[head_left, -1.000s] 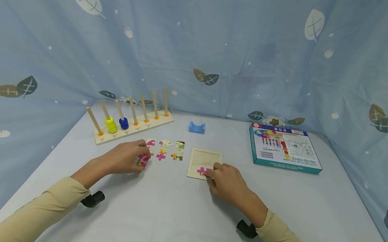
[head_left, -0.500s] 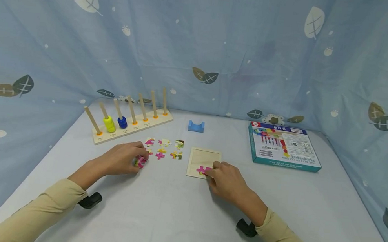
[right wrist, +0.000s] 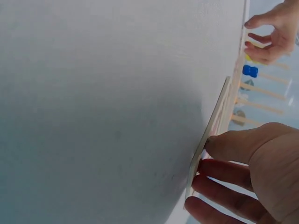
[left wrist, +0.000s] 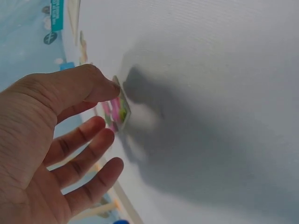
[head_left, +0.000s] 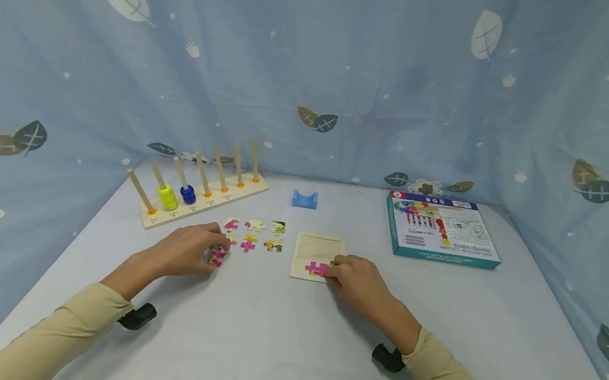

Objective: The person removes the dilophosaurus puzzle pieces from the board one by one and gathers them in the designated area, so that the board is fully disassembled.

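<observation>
My left hand pinches a pink-and-green puzzle piece at the left side of the loose pieces; in the left wrist view the thumb lies on its edge and the other fingers spread apart. My right hand is at the near right corner of a shallow wooden puzzle tray. Its thumb and index finger grip a puzzle piece mostly hidden beneath them, the thumb at the tray's edge in the right wrist view. A pink puzzle piece lies in the tray beside these fingertips. Several loose puzzle pieces lie between the hands.
A wooden peg board with yellow rings and blue rings stands at the back left. A small blue curved block sits behind the tray. At the back right lies a flat teal box. A patterned curtain surrounds the table.
My left hand has drawn its piece slightly toward me, away from the loose pieces. The right hand stays at the tray corner, with only small finger movement. The head view has shifted slightly.
</observation>
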The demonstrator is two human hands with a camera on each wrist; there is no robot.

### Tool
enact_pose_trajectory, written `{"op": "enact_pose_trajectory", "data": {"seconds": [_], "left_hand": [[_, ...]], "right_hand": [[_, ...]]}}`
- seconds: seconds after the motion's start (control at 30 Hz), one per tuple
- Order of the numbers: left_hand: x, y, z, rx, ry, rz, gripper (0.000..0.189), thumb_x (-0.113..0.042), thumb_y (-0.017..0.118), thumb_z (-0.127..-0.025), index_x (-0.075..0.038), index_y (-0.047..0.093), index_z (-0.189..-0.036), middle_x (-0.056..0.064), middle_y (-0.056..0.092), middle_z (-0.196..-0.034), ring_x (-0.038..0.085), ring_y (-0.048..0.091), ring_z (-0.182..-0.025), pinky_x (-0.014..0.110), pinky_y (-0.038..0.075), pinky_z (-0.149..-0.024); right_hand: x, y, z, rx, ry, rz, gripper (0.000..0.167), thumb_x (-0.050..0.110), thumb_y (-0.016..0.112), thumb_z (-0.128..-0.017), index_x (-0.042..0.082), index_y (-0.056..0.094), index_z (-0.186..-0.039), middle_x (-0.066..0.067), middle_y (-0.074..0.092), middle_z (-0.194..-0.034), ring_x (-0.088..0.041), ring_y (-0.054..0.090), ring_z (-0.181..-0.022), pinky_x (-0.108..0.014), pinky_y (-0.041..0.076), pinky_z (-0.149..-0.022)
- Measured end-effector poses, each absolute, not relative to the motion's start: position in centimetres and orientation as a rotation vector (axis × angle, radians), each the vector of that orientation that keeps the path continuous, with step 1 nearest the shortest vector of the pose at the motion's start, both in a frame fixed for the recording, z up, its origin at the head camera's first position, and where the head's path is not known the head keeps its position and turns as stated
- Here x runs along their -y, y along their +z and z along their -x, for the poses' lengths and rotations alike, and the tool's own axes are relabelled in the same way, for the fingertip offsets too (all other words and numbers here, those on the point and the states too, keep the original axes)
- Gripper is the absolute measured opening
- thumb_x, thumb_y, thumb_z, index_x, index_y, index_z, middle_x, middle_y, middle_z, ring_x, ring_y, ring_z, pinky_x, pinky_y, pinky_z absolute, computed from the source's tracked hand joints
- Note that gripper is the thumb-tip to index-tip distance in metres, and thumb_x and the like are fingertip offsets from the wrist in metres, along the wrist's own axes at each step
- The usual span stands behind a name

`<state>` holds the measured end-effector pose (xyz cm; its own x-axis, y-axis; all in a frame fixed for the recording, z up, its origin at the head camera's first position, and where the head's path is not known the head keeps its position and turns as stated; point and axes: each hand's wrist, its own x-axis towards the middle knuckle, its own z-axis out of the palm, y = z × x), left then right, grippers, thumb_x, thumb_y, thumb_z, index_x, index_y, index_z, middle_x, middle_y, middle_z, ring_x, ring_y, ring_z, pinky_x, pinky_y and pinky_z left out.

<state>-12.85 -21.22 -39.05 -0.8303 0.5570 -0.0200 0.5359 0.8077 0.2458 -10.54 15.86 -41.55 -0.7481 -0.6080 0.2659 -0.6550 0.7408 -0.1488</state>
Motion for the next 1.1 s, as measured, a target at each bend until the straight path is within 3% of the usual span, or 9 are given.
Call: {"op": "enact_pose_trajectory", "data": {"seconds": [0.33, 0.7, 1.1], "left_hand": [[18.3, -37.9, 13.8, -2.880, 0.370, -1.035, 0.034, -0.018, 0.079, -0.077, -0.016, 0.073, -0.110, -0.001, 0.060, -0.100, 0.009, 0.054, -0.079, 0.032, 0.047, -0.067], [11.0, -37.1, 15.1, -2.757, 0.385, -1.155, 0.043, -0.021, 0.081, -0.080, -0.015, 0.069, -0.120, 0.003, 0.062, -0.114, 0.017, 0.063, -0.092, 0.036, 0.050, -0.075], [4.9, -38.5, 16.2, -2.675, 0.343, -1.269, 0.047, -0.027, 0.081, -0.080, -0.013, 0.068, -0.123, 0.002, 0.064, -0.111, 0.013, 0.058, -0.090, 0.033, 0.050, -0.078]], "right_hand": [[-16.7, -41.8, 10.6, 2.762, 0.411, -1.032, 0.009, 0.012, 0.083, -0.079, 0.014, 0.081, -0.088, 0.004, 0.062, -0.074, -0.008, 0.049, -0.062, -0.022, 0.045, -0.059], [-16.9, -41.4, 11.1, 2.781, 0.439, -1.065, 0.011, 0.009, 0.084, -0.080, 0.013, 0.082, -0.090, 0.003, 0.065, -0.079, -0.009, 0.053, -0.067, -0.024, 0.048, -0.063], [-17.1, -41.5, 11.0, 2.800, 0.431, -1.076, 0.011, 0.009, 0.083, -0.081, 0.012, 0.081, -0.091, 0.002, 0.069, -0.084, -0.012, 0.058, -0.071, -0.029, 0.052, -0.068]]}}
